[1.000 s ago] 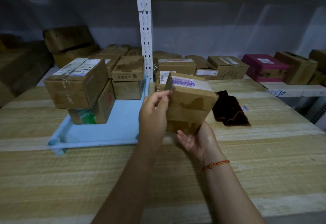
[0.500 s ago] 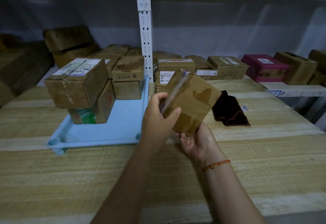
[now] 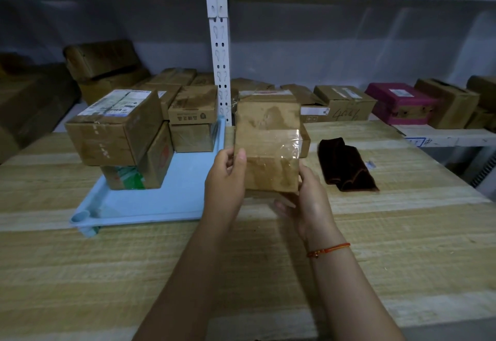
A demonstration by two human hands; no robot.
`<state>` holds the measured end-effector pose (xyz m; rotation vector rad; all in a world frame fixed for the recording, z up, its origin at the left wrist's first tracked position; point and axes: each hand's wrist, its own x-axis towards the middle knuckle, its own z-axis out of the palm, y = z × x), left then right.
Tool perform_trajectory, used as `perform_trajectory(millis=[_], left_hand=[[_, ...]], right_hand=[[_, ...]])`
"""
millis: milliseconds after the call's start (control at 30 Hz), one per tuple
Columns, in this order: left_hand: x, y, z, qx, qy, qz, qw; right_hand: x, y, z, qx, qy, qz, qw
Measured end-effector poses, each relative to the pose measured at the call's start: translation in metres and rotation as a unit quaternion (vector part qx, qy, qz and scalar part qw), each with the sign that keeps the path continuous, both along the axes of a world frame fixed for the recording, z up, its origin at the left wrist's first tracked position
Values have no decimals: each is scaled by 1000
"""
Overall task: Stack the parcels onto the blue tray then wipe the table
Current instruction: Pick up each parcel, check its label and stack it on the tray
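Both of your hands hold one brown parcel upright above the table, just right of the blue tray. Your left hand grips its left edge, thumb on the front face; your right hand cups its lower right corner (fingers underneath). Four parcels stand stacked on the tray. A dark cloth lies to the right.

Before you lies a pale wooden table. On it rest a blue tray and, well apart, a dark folded cloth.
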<state>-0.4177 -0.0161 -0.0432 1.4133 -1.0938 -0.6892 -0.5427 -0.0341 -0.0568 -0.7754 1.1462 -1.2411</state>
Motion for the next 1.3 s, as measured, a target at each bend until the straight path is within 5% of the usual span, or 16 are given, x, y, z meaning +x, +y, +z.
perform_trajectory(millis=[400,667,900,1067,1300], left_hand=[[10,-5,-3,29,34,48,998],[1,3,4,34,185,-84,979],[9,0,2,42,415,-102,903],[10,1,2,72,465,-115,875],[20,-6,7,97,425,-117,892]], right_hand=[[1,7,7,-114,-51,-35,992],[11,20,15,-211,24,-20,977],[4,18,19,-266,39,-57,961],[8,10,9,-186,105,-98,972],[15,7,17,-29,-68,66,995]])
